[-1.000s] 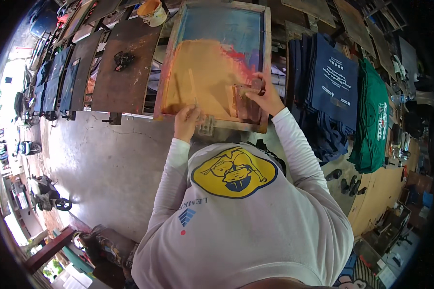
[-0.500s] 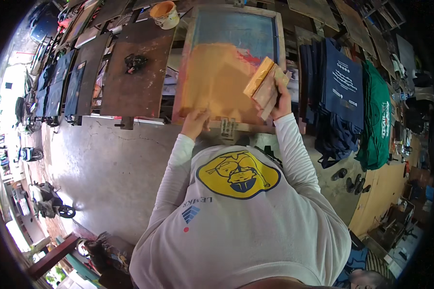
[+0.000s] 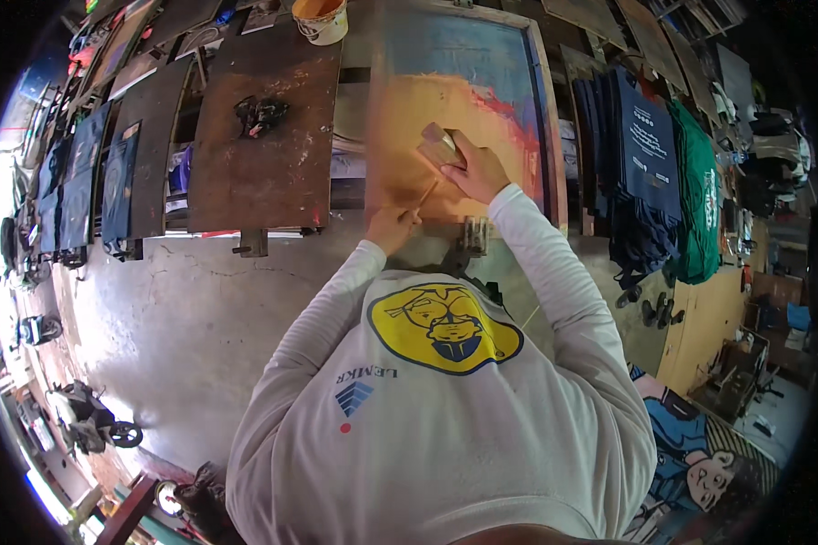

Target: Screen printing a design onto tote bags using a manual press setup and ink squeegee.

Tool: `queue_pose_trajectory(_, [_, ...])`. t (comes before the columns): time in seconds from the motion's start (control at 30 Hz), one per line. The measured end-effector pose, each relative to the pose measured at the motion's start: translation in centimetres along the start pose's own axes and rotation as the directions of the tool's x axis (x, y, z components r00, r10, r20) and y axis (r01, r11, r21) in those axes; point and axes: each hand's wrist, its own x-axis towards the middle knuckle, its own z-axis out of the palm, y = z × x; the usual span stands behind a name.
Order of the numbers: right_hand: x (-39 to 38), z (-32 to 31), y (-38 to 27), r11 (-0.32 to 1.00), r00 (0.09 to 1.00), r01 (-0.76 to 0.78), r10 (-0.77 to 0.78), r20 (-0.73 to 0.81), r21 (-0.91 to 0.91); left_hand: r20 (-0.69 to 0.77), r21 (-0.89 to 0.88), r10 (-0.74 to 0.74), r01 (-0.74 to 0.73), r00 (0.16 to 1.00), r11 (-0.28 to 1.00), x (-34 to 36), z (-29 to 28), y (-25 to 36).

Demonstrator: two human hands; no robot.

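A screen-printing frame lies in front of me, its blue mesh largely covered with orange ink and a red patch on the right. Over the mesh, my right hand is closed around a wooden squeegee, held tilted. My left hand is closed at the near left edge of the frame. A thin orange-tan stick runs from its fingertips toward the squeegee's lower end. Whether the stick touches the squeegee I cannot tell. A metal hinge or clamp sits on the frame's near side.
Left of the frame is a brown board with a dark crumpled lump. An ink-stained white bucket stands beyond it. Navy bags and green bags hang over boards on the right. A motorcycle stands at left.
My right hand has brought the squeegee leftward, closer to my left hand, and turned it. The stick now shows clearly at my left fingers. The whole view has shifted slightly.
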Motion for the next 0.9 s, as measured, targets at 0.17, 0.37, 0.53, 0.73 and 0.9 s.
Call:
queue_pose_trajectory(0.17, [0.3, 0.7, -1.7, 0.996, 0.994, -0.08, 0.076, -0.083, -0.044, 0.098, -0.033, -0.054, 0.057, 0.994, 0.998, -0.2, -0.9, 0.1])
queue_pose_trajectory(0.37, [-1.4, 2.2, -3.3, 0.989, 0.995, -0.1, 0.103, 0.019, -0.111, 0.09, 0.073, -0.007, 0.0, 0.996, 0.997, 0.5, -1.0, -0.1])
queue_pose_trajectory(0.53, [-1.4, 4.0, -3.0, 0.945, 0.993, -0.099, 0.075, -0.09, -0.312, 0.107, 0.04, -0.026, 0.022, 0.994, 0.999, 0.8, -0.9, -0.8])
queue_pose_trajectory(0.73, [-2.0, 4.7, -3.8, 0.964, 0.993, -0.096, 0.077, -0.085, -0.249, 0.117, 0.048, 0.036, -0.042, 0.993, 0.998, 0.9, -1.1, -1.1])
queue_pose_trajectory(0.9, [-2.0, 4.5, -4.3, 0.937, 0.987, -0.148, 0.123, -0.1, -0.316, 0.147, 0.069, 0.002, -0.012, 0.989, 0.998, 0.7, -1.4, -0.6])
